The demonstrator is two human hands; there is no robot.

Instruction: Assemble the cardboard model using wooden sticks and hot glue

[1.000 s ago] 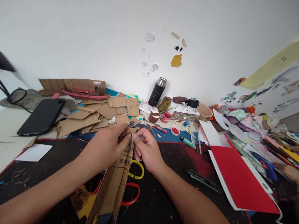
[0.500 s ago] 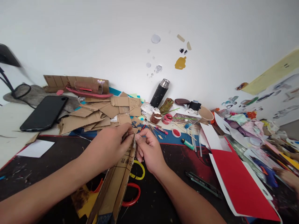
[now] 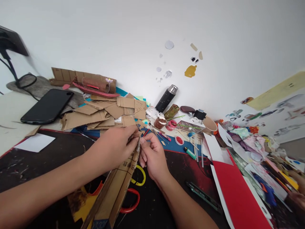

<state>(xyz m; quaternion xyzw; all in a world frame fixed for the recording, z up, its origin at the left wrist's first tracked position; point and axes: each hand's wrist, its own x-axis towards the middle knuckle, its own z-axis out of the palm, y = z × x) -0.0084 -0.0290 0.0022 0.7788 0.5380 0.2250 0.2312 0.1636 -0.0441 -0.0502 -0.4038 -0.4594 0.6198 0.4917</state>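
Observation:
A long folded cardboard strip [image 3: 116, 187] with dark printed characters slants up from the bottom of the view, its far end between my hands. Around that far end my left hand [image 3: 120, 143] is closed, its fingertips partly hidden behind the cardboard. My right hand [image 3: 153, 157] pinches the strip's right edge at the same end with thumb and forefinger, the other fingers curled. Scissors with one yellow handle loop [image 3: 144, 176] and one red loop [image 3: 138, 200] lie just right of the strip, partly covered by it. A yellow piece [image 3: 87, 203] shows left of the strip.
Cardboard scraps [image 3: 95, 119] are heaped behind my hands, beside a black phone [image 3: 47, 106]. Further back lie a black flask [image 3: 166, 98], paint jars [image 3: 171, 125] and a model boat [image 3: 95, 90]. Rightward are a utility knife [image 3: 204, 197], red paper [image 3: 240, 194] and another person's hand [image 3: 297, 198].
The view has tilted slightly, so the background sits differently in the picture. Both hands keep their hold at the strip's far end, with barely any finger movement.

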